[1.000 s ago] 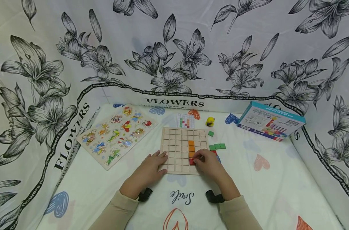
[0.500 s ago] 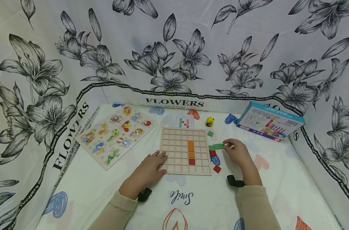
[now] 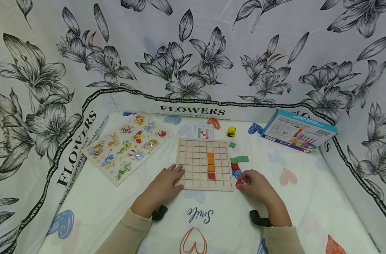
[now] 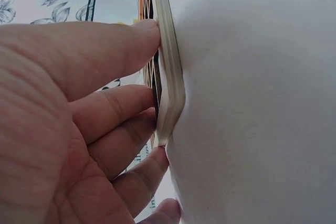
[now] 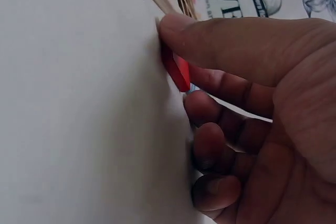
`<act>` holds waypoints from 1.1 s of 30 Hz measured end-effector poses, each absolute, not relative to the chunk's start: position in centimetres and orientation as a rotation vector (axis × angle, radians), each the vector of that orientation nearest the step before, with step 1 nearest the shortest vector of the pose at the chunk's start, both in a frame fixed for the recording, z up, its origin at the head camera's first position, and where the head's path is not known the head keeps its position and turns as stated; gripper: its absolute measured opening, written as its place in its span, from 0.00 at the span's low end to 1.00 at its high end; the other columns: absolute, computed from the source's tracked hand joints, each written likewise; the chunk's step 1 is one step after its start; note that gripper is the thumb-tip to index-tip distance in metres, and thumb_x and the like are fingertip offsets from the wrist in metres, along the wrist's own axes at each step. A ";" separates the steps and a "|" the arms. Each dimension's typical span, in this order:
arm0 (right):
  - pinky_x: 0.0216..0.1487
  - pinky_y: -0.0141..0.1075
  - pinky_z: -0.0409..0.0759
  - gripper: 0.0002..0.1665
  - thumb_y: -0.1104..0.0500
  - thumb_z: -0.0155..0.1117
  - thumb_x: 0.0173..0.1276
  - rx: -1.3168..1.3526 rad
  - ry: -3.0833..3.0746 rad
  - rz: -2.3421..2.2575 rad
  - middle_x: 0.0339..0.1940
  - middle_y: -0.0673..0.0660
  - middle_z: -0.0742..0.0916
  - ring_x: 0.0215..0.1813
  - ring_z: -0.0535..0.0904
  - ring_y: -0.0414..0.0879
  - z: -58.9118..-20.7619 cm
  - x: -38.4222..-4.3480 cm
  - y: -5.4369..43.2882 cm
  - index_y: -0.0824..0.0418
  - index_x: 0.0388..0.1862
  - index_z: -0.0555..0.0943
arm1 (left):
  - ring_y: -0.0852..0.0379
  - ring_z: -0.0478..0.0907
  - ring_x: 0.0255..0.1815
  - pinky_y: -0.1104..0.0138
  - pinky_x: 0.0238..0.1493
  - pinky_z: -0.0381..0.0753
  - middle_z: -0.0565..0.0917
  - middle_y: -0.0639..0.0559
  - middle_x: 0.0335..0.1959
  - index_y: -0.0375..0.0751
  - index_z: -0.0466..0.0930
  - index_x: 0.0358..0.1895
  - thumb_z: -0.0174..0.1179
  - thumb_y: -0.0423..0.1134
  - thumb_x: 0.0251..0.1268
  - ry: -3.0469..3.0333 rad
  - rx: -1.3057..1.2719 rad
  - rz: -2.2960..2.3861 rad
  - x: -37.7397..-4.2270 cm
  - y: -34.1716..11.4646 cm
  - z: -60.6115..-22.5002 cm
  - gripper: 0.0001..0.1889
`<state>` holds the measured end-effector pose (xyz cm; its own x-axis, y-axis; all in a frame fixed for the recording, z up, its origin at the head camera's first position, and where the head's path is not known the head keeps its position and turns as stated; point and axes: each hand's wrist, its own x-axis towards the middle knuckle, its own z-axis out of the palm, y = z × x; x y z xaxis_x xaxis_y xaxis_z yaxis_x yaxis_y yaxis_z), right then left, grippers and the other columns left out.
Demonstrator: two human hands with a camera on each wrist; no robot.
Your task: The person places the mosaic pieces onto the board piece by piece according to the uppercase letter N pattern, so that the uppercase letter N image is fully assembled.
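Observation:
A wooden grid board (image 3: 193, 183) lies flat on the cloth, with a column of orange tiles (image 3: 210, 162) and one red tile (image 3: 212, 176) below them in its cells. My left hand (image 3: 165, 181) rests on the board's left edge, fingers relaxed; the left wrist view shows the thumb (image 4: 126, 45) against the rim. Just right of the board's near corner, my right hand (image 3: 254, 183) pinches a loose red square tile (image 5: 178, 69) between thumb and index finger, low at the cloth. Another red tile (image 3: 235, 166) lies by the board's right edge, next to a row of green tiles (image 3: 242, 159).
Behind the board lies a pattern card (image 3: 203, 131). A yellow duck figure (image 3: 231, 131) and a single green tile (image 3: 232, 144) are to its right. An insect puzzle board (image 3: 127, 148) lies at left; a blue toy box (image 3: 299, 130) stands at back right.
My right hand left the red tile in the board, moved right to the green row, then came back toward me to the loose red tile. My left hand stays on the board.

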<state>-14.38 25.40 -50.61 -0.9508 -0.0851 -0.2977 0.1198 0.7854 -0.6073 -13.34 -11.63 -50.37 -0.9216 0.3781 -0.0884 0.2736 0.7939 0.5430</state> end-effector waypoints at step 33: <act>0.53 0.44 0.84 0.05 0.63 0.70 0.79 -0.337 2.780 -0.978 0.43 0.50 0.87 0.46 0.78 0.49 -49.9 -21.0 12.8 0.52 0.47 0.86 | 0.40 0.60 0.89 0.41 0.90 0.56 0.72 0.47 0.83 0.38 0.76 0.78 0.72 0.41 0.75 2.768 0.487 0.808 -13.5 -11.8 -50.4 0.32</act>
